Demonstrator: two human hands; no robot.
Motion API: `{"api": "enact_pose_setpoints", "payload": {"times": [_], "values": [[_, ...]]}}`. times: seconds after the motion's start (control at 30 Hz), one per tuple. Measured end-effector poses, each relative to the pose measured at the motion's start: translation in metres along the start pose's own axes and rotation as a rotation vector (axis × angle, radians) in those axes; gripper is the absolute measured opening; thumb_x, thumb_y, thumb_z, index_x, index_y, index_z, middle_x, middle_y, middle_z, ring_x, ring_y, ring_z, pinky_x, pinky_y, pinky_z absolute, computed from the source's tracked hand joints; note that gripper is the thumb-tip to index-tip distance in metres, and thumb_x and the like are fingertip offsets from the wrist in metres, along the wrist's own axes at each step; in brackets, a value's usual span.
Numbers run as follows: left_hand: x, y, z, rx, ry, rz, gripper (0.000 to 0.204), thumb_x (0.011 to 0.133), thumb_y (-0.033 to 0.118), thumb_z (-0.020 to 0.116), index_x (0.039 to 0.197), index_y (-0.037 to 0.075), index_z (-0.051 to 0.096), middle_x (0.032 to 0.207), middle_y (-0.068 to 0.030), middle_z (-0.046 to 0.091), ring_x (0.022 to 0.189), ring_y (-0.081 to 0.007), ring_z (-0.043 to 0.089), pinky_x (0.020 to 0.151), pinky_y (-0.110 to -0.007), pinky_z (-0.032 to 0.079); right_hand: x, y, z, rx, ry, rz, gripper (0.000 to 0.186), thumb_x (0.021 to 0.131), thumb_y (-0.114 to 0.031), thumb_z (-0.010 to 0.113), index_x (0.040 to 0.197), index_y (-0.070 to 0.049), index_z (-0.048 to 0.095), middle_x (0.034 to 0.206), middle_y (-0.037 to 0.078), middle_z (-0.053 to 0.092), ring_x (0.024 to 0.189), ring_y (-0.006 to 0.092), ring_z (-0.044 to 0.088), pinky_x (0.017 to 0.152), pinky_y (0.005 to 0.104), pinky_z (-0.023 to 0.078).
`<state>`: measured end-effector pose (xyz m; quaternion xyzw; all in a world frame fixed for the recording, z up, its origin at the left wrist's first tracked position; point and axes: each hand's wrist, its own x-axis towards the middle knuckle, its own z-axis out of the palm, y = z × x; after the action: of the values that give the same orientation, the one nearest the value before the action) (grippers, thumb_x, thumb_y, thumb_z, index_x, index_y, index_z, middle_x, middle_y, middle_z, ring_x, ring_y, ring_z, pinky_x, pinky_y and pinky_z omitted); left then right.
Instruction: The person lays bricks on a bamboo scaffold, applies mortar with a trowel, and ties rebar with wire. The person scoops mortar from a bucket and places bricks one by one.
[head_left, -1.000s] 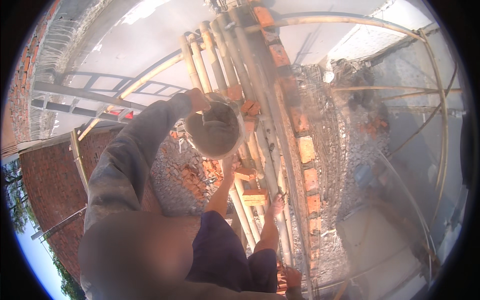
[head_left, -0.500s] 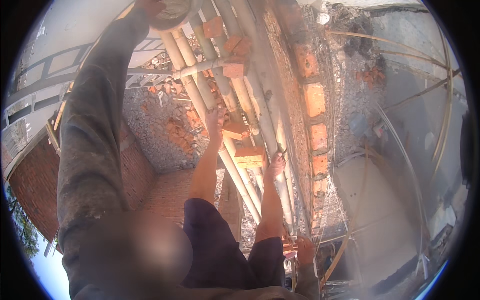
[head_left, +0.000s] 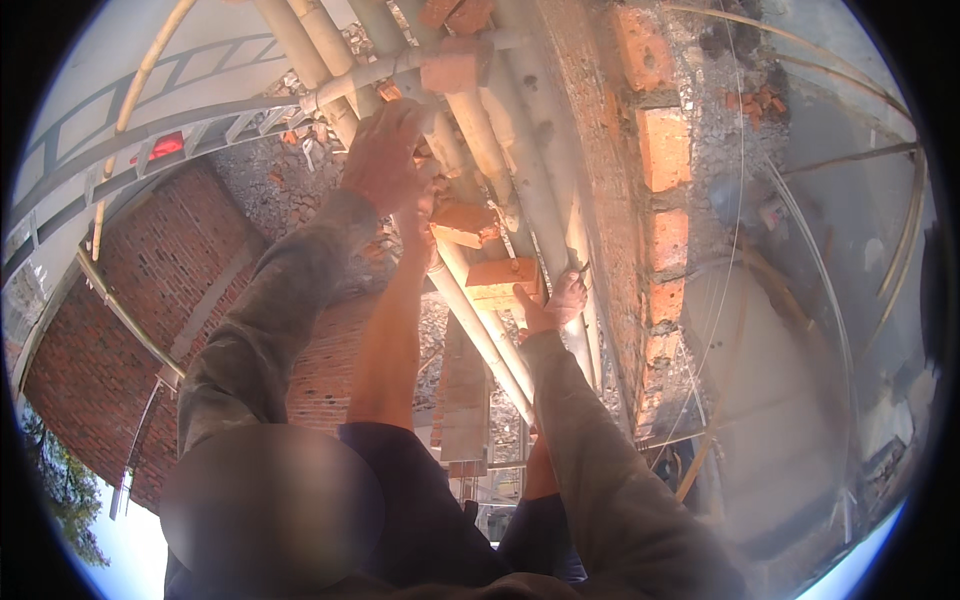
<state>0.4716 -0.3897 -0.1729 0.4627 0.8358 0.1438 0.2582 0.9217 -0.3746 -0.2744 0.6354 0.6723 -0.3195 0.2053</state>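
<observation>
My left hand (head_left: 385, 160) is over the bamboo poles, just beside my left bare foot (head_left: 415, 215). Its back shows, but its fingertips and anything under them are hidden. My right hand (head_left: 540, 315) is at the near right corner of an orange brick (head_left: 503, 284), thumb apart from the fingers; I cannot tell whether it touches the brick. It overlaps my right bare foot (head_left: 572, 293), which rests on the poles. Another brick (head_left: 465, 222) lies just beyond, between my feet. Farther off, more bricks (head_left: 455, 65) lie on the bamboo poles (head_left: 480, 130).
A brick wall top (head_left: 665, 150) with an edge board runs along the right of the poles. Rubble (head_left: 265, 185) lies below on the left, near a metal ladder (head_left: 215, 128) and a red brick wall (head_left: 130, 300). Loose bamboo strips (head_left: 820, 275) arch at the right.
My left hand has come down from a round pan at the top to the poles by my left foot. My right hand has reached forward to the near brick. The view has shifted.
</observation>
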Motion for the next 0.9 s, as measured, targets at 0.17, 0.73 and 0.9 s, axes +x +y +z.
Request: {"api": "enact_pose_setpoints", "payload": {"times": [0.17,0.73,0.9], "values": [[-0.091,0.065,0.163,0.367,-0.578,0.077,0.097,0.081,0.019,0.085,0.165,0.018,0.036,0.159,-0.0146,0.048,0.151,-0.037,0.046,0.12,-0.055,0.039,-0.003,-0.035,0.052,0.501,0.023,0.217,0.093,0.083,-0.039,0.092,0.152,0.001,0.044,0.144,0.021,0.06,0.132,0.0301,0.06,0.107,0.0431,0.051],[-0.134,0.092,-0.02,-0.928,0.15,-0.934,0.035,0.08,0.009,0.088,0.099,0.004,0.059,0.088,-0.0026,0.061,0.08,-0.0158,0.063,0.076,-0.036,0.056,-0.051,-0.158,-0.213,0.507,-0.053,0.208,0.08,0.069,-0.016,0.101,0.127,0.003,0.049,0.124,0.019,0.066,0.11,0.0241,0.069,0.085,0.037,0.06],[-0.173,0.066,-0.117,-1.378,0.406,-0.958,0.041,0.078,0.008,0.093,0.095,0.008,0.056,0.088,0.0008,0.057,0.08,-0.0106,0.059,0.07,-0.032,0.054,-0.098,-0.206,-0.348,0.647,-0.117,-0.017,0.075,0.068,-0.017,0.102,0.12,0.002,0.052,0.112,0.013,0.065,0.096,0.0202,0.067,0.08,0.0353,0.058]]}}
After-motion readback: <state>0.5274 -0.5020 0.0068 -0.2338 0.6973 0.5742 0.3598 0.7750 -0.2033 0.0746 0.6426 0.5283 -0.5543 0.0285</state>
